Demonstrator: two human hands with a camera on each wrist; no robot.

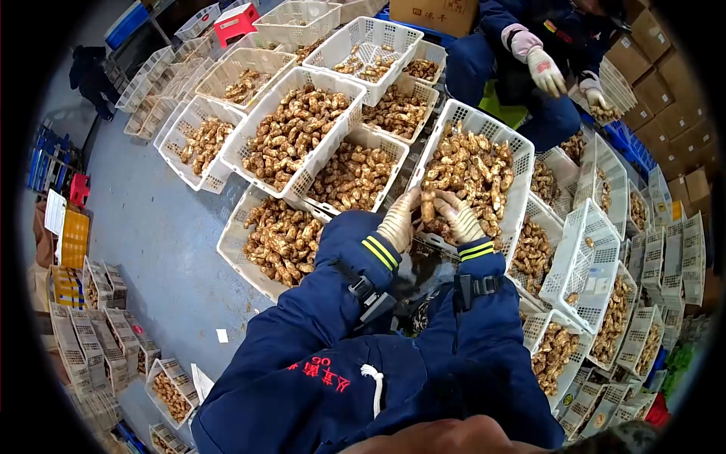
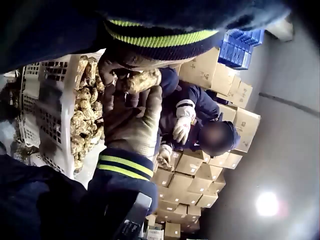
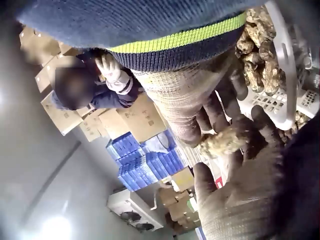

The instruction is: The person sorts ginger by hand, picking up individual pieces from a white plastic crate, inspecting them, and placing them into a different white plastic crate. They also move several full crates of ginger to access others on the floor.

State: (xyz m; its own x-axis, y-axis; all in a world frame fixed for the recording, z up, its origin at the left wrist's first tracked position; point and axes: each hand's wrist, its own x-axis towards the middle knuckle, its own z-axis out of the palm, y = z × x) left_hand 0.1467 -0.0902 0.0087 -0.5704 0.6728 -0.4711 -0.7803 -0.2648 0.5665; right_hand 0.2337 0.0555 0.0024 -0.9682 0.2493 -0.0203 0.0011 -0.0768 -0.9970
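In the head view, my gloved left hand point(image 1: 398, 221) and gloved right hand point(image 1: 463, 219) meet over the near edge of a white plastic crate point(image 1: 522, 168) full of brown, stubby mushrooms point(image 1: 470, 170). Between them they hold one mushroom point(image 1: 428, 206), with fingertips of both hands on it. From the left wrist, that pale-brown mushroom point(image 2: 142, 81) lies across the fingers, the right thumb point(image 2: 152, 106) right against its underside. The right wrist view has the same mushroom point(image 3: 224, 144) between the two thumbs, its far end hidden by darkened glove fingers.
More crates of mushrooms stand close by, including a heaped one point(image 1: 291, 136) to the left and a tilted one point(image 1: 581, 265) to the right. Another person in white gloves point(image 1: 546, 72) works across from me. Cardboard boxes point(image 1: 650, 83) are stacked behind. Grey floor point(image 1: 166, 219) runs along the left.
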